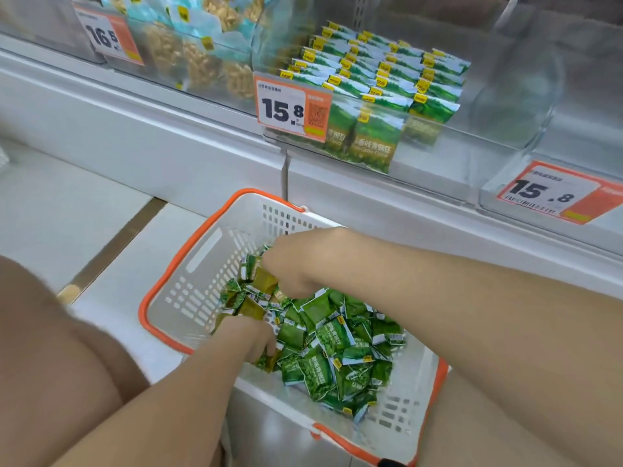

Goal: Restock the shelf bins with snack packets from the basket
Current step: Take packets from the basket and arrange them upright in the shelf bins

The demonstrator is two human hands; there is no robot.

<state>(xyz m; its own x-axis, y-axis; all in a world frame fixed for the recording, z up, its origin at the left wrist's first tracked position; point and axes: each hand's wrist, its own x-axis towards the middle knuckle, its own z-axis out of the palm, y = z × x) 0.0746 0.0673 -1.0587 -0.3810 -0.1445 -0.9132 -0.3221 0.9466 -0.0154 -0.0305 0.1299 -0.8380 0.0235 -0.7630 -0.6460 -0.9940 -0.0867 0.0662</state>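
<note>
A white basket with an orange rim (188,274) sits on the floor below the shelf, holding several small green snack packets (337,352). Both hands are down inside it. My right hand (296,264) curls around a cluster of green packets at the far end of the pile. My left hand (249,338) grips more packets at the pile's near left side, its fingertips buried among them. Above, a clear shelf bin (472,153) holds neat upright rows of the same green packets (381,79).
An orange price tag reading 15.8 (290,109) hangs on the bin's front. To the right stands a clear bin (526,79) with another 15.8 tag (553,193) below it. A bin of pale blue snack packs (202,45) is at the left. My knees flank the basket.
</note>
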